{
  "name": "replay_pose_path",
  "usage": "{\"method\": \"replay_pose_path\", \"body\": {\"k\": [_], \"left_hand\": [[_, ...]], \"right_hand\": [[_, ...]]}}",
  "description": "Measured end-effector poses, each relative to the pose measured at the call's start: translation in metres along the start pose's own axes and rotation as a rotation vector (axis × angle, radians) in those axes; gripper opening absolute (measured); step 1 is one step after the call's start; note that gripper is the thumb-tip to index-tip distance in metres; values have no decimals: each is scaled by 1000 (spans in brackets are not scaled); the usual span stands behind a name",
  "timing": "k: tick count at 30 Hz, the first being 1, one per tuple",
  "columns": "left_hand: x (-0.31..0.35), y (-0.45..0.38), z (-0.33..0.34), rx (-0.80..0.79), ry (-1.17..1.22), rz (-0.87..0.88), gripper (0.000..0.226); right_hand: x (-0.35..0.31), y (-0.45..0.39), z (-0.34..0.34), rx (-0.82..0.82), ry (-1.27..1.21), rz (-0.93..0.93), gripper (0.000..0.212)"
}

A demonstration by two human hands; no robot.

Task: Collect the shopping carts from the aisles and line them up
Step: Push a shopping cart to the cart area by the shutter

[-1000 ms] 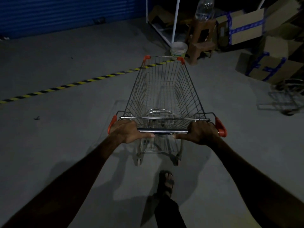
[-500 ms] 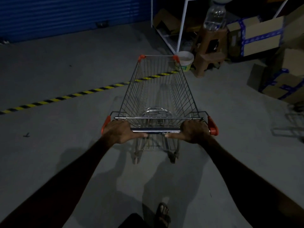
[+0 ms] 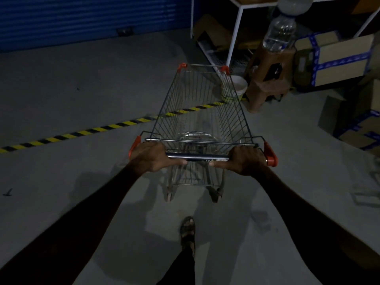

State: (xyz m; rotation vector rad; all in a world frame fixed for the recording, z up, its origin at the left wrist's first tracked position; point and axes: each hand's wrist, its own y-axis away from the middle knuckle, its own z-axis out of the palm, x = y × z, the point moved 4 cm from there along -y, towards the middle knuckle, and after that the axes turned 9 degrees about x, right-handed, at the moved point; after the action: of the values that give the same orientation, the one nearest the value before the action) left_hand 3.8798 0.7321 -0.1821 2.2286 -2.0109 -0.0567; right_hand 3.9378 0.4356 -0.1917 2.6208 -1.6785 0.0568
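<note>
Head view: hands [image 3: 151, 156] [image 3: 245, 160] clamp cart [image 3: 200, 112] handle — nose pointing away, seemingly toward shelving [image 3: 236, 27].

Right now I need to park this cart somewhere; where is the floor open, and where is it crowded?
Open: the floor left of the shopping cart, between the striped tape and the blue shutter. Crowded: ahead right, where the white bucket, brown stool and cardboard boxes cluster.

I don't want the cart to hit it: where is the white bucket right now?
In the head view, the white bucket stands on the floor just right of the shopping cart's front corner, beside the brown stool.
</note>
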Motion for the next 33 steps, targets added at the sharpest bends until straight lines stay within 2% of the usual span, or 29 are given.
{"method": "replay_pose_path", "body": {"k": [2,7,12,14,17,19,22,25,29,32,33], "left_hand": [[3,-43,-10,-4,-1,19,105],[9,-145,-32,-37,-3,41,115],[20,-225,-56,-58,60,99,98],[17,-263,-56,-61,22,91,107],[15,-319,-54,-63,-57,82,102],[16,-357,-56,-69,-76,62,111],[13,-418,-57,-79,-80,9,124],[15,-475,-63,-89,-71,-12,127],[18,-543,-77,-91,-39,-28,115],[18,-593,-87,-45,-36,-27,87],[15,-610,-87,-45,-40,-36,95]], "right_hand": [[16,-39,-2,-30,-39,15,102],[51,-138,-2,-26,-50,55,112],[82,-220,4,-18,-34,63,107],[96,-253,4,-4,-31,60,102],[114,-305,6,-8,-41,43,98],[128,-342,6,1,-39,24,99],[145,-397,3,30,-46,12,105],[161,-455,-4,-62,-103,43,113],[187,-525,-15,-135,-178,33,87],[199,-575,-18,-92,-294,-4,81],[203,-592,-18,-69,-335,-25,80]]}}
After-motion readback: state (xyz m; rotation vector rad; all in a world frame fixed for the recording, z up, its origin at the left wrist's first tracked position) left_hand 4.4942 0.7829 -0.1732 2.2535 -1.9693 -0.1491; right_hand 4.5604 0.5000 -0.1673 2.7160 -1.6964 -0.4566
